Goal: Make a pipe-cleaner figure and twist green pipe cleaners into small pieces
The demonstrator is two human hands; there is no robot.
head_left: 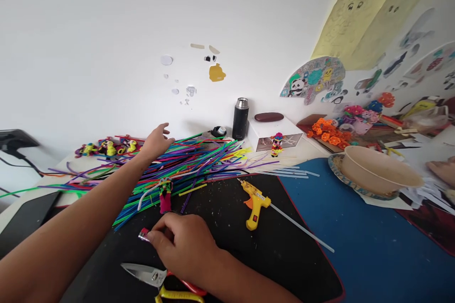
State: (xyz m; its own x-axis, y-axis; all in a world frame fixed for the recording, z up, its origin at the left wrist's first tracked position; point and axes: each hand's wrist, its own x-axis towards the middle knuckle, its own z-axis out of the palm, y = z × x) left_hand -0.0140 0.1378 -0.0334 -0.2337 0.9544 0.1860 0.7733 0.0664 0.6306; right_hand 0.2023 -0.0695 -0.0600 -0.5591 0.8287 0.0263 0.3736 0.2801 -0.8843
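My left hand (158, 142) stretches out over the far side of a heap of colourful pipe cleaners (199, 165), its fingers apart and nothing visible in them. Nearer to me, my right hand (186, 239) is closed on a small pink lighter (144, 234) whose metal end sticks out past the thumb. Just beyond that hand a pipe-cleaner figure (165, 196) with a pink lower part lies against the heap. Scissors (145, 273) with red and yellow handles lie below my right hand, which partly covers them.
A yellow glue gun (254, 206) with a glue stick in its back lies on the black mat (223, 251). Finished figures (110, 147) stand at the far left. Behind are a black thermos (241, 120) and a white box (256, 132). A bowl (380, 170) is at right, near another person's hand (442, 170).
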